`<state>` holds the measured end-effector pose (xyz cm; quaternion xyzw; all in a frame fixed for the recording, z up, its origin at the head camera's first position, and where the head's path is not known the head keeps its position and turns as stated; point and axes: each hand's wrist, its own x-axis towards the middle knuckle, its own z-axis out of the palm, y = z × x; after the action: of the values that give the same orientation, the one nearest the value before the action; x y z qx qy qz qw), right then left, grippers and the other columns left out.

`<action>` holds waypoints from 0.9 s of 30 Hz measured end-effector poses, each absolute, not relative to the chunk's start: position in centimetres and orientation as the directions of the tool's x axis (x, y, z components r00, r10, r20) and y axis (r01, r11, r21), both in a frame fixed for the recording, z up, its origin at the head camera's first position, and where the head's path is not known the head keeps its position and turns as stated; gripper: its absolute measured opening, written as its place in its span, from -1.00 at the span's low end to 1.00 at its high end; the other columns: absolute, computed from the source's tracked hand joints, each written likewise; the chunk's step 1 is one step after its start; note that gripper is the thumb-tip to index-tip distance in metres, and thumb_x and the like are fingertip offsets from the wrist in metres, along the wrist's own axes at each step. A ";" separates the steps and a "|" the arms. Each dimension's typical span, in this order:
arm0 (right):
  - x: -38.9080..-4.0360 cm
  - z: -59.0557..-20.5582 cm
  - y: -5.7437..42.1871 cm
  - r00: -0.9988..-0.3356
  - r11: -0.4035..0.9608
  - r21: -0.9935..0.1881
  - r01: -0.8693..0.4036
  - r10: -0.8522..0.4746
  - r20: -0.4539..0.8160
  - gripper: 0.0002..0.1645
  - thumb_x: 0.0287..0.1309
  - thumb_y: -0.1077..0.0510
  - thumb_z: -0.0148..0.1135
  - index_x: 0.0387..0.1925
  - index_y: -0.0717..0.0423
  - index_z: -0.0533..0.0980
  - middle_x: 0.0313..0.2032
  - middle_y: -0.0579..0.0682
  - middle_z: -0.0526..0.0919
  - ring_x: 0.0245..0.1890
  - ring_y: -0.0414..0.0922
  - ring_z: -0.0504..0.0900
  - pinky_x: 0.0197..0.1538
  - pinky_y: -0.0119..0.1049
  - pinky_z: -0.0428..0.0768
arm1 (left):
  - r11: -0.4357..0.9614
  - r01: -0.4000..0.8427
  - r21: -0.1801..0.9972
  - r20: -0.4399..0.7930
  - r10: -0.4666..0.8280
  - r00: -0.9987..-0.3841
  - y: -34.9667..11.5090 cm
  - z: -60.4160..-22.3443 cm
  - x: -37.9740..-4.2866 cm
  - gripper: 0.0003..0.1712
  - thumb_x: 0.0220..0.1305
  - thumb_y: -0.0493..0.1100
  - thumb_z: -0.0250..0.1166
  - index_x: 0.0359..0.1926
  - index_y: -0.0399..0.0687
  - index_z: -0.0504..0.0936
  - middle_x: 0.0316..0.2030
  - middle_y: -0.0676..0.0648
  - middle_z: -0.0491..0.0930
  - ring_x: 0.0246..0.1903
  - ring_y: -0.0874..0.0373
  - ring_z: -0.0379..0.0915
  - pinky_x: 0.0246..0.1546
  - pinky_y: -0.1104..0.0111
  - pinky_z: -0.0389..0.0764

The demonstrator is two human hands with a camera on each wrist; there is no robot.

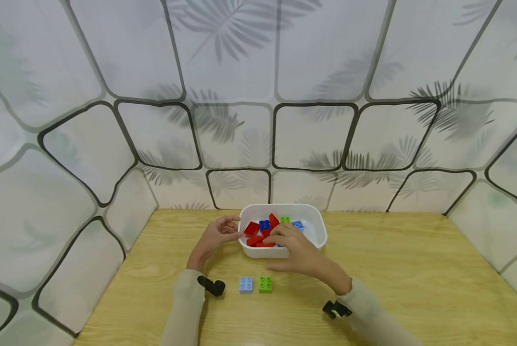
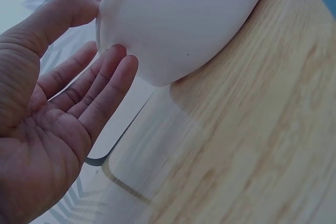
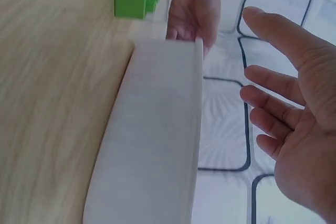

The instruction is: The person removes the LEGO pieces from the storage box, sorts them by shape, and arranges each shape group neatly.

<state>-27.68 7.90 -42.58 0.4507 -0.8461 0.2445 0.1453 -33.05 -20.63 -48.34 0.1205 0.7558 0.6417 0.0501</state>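
While your left hand (image 1: 215, 236) touches the left end of the white box (image 1: 283, 253), its fingers are loose and a bit apart. Your right hand (image 1: 300, 251) hangs over the box's front edge, with its fingers bent softly and its thumb apart from them. Red blocks (image 1: 251, 228) and a dark blue block (image 1: 264, 224) lie in the box. On the desk (image 1: 414, 269) in front, a pale blue block (image 1: 246, 285) sits just beside a green block (image 1: 265, 285).

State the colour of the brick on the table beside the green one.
Light blue; the brick shows best in the head view.
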 end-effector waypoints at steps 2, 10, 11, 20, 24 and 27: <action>-28.4 -42.5 8.5 -0.565 0.483 -0.296 -0.824 -0.664 0.490 -0.39 -0.15 -0.04 0.69 -0.03 0.06 0.68 -0.08 -0.06 0.64 -0.04 -0.11 0.50 0.07 -0.11 0.55 | 0.151 0.113 0.982 0.074 0.244 -0.967 -20.7 -48.3 -33.0 -0.39 0.26 -0.34 0.41 0.32 -0.29 0.48 0.03 -0.42 0.54 -0.17 0.20 0.59 -0.13 0.46 0.65; -31.0 -41.7 11.7 -0.565 0.476 -0.321 -0.819 -0.572 0.594 -0.44 -0.15 0.12 0.69 -0.03 0.11 0.68 -0.07 0.01 0.63 -0.02 -0.04 0.50 0.02 -0.02 0.58 | 0.143 0.114 0.983 0.077 0.240 -0.968 -20.7 -48.3 -33.0 -0.40 0.26 -0.35 0.41 0.31 -0.31 0.48 0.04 -0.45 0.54 -0.18 0.19 0.59 -0.13 0.47 0.66; -31.3 -41.6 12.0 -0.573 0.477 -0.331 -0.814 -0.569 0.590 -0.43 -0.15 0.13 0.68 -0.03 0.12 0.68 -0.07 0.03 0.63 -0.01 -0.03 0.51 0.03 0.01 0.58 | 0.145 0.113 0.983 0.076 0.239 -0.968 -20.6 -48.3 -32.9 -0.40 0.26 -0.35 0.41 0.31 -0.31 0.48 0.04 -0.44 0.54 -0.18 0.18 0.59 -0.12 0.46 0.66; -33.2 -40.9 13.4 -0.639 0.546 -0.338 -0.767 -0.604 0.476 -0.47 -0.06 0.16 0.62 0.01 0.17 0.67 -0.04 0.08 0.64 0.01 0.04 0.50 0.08 0.07 0.57 | 0.153 0.120 0.981 0.081 0.241 -0.967 -20.7 -48.6 -32.8 -0.41 0.27 -0.35 0.40 0.30 -0.31 0.48 0.01 -0.41 0.56 -0.18 0.19 0.59 -0.11 0.48 0.65; -33.9 -40.7 13.8 -0.643 0.565 -0.308 -0.765 -0.641 0.420 -0.48 -0.05 0.15 0.63 0.00 0.17 0.67 -0.04 0.09 0.63 0.00 0.04 0.50 0.09 0.08 0.56 | 0.154 0.111 0.982 0.072 0.239 -0.968 -20.6 -48.6 -32.8 -0.41 0.27 -0.34 0.41 0.30 -0.29 0.48 0.01 -0.39 0.56 -0.18 0.19 0.60 -0.10 0.48 0.65; -34.6 -40.9 13.9 -0.636 0.575 -0.274 -0.771 -0.670 0.384 -0.48 -0.05 0.12 0.62 -0.02 0.17 0.67 -0.05 0.08 0.64 0.00 0.04 0.51 0.10 0.08 0.55 | 0.148 0.110 0.983 0.072 0.243 -0.967 -20.6 -48.5 -32.8 -0.41 0.28 -0.34 0.40 0.30 -0.30 0.48 0.03 -0.42 0.55 -0.19 0.19 0.60 -0.10 0.48 0.65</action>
<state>-34.59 13.92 -40.87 0.4097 -0.8793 0.2114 0.1197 -32.82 -20.56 -48.52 0.1167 0.7559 0.6421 0.0515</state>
